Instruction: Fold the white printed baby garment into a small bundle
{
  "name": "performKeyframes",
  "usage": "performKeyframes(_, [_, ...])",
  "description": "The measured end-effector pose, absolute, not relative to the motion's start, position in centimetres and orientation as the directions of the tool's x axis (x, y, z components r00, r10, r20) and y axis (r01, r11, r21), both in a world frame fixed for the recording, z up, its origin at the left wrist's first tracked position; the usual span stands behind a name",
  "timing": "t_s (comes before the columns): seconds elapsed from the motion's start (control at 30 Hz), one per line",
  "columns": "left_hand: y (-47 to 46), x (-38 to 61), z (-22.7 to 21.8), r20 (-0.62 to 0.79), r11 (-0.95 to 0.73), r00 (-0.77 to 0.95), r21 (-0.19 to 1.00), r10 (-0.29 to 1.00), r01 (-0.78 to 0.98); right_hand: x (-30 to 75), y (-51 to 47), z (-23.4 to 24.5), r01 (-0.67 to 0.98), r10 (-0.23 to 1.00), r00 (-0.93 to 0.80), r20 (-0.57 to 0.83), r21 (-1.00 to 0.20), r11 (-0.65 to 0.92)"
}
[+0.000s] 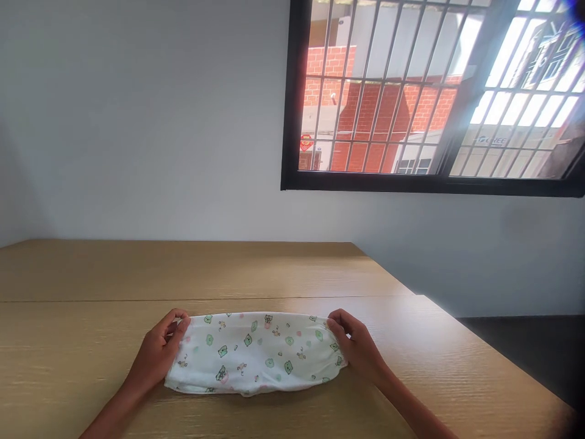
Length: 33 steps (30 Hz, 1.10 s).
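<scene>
A white cloth [256, 353] printed with small green bears and pink shapes is stretched sideways between my two hands, low in the head view. It looks folded into a long strip, and its exact kind is unclear. My left hand [158, 350] pinches the upper left corner between thumb and fingers. At the opposite end, my right hand [356, 341] grips the upper right corner the same way. The lower edge hangs slightly wavy, close to the tabletop; whether it touches the wood I cannot tell.
The light wooden table [91, 353] has a seam running across it behind the cloth. Its right edge slants down toward the lower right, with dark floor [525, 347] beyond. A pale wall [137, 122] and a barred window [388, 91] stand behind.
</scene>
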<state>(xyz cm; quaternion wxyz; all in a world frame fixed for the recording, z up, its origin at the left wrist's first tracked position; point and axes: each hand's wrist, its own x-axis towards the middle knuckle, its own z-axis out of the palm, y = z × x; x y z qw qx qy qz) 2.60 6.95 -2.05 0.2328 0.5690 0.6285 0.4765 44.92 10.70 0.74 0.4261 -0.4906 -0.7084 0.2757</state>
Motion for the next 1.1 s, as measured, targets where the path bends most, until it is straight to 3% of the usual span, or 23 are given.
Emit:
performKeyframes(0.37, [6.7, 3.0, -2.2, 0.3, -0.098, -0.202, 0.747, 0.932, 0.657, 45.4, 10.6, 0.2, 0.394, 0.953, -0.185, 0.242, -0.87, 0.297])
performKeyframes(1.1, [7.1, 2.4, -3.1, 0.277, -0.077, -0.141, 0.651, 0.95, 0.756, 44.8, 10.3, 0.7, 0.504, 0.929, -0.196, 0.314, -0.78, 0.37])
